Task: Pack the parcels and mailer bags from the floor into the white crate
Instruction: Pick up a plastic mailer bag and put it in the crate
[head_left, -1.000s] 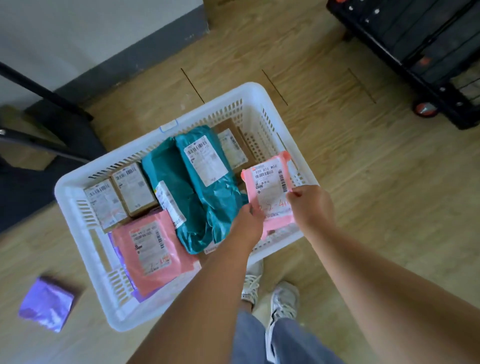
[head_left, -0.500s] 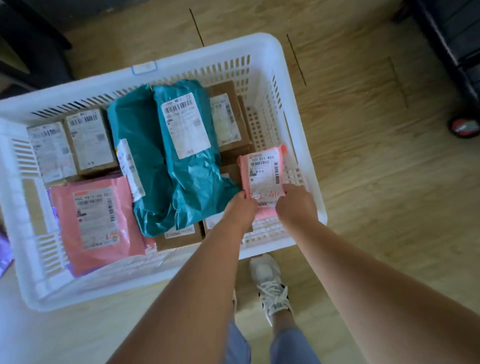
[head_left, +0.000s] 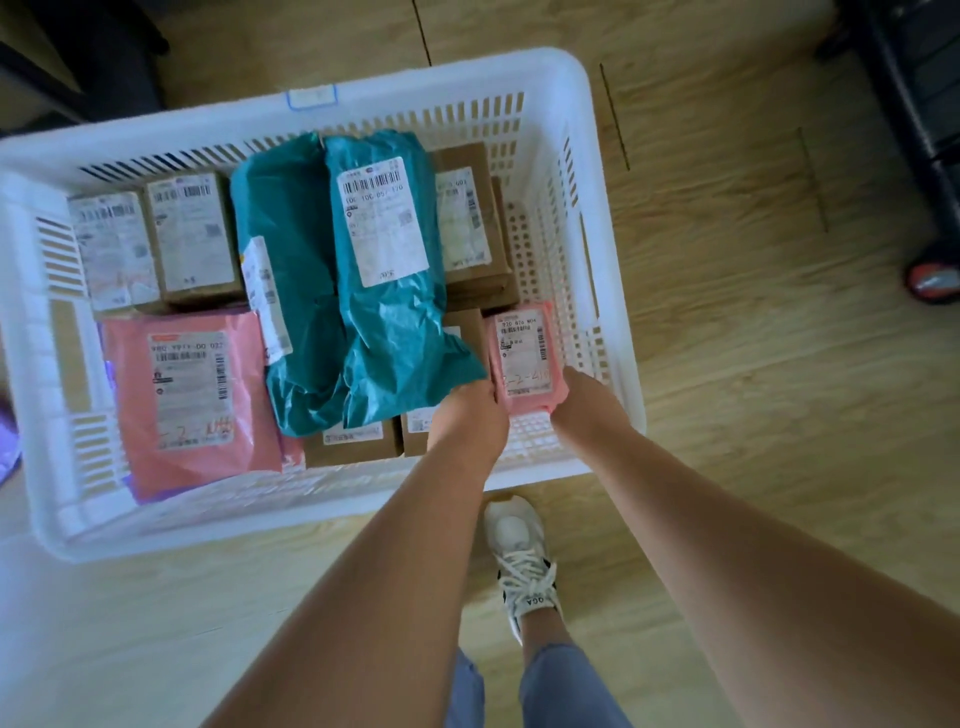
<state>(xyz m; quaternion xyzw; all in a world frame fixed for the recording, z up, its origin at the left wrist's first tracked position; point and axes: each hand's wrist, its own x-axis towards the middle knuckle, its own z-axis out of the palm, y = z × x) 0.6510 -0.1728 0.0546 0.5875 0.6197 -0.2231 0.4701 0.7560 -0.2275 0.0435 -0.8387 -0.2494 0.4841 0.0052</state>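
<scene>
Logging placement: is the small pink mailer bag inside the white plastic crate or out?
Inside: the small pink mailer bag is below the white plastic crate rim, near-right corner, left hand and right hand gripping its sides.

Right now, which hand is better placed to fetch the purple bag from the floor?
Left. The purple bag lies left of the crate, nearer the left hand than the right hand; both grip the small pink mailer.

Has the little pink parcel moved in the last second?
Yes. Judged against the white crate, the small pink parcel has sunk from over its rim down into the near right corner.
</scene>
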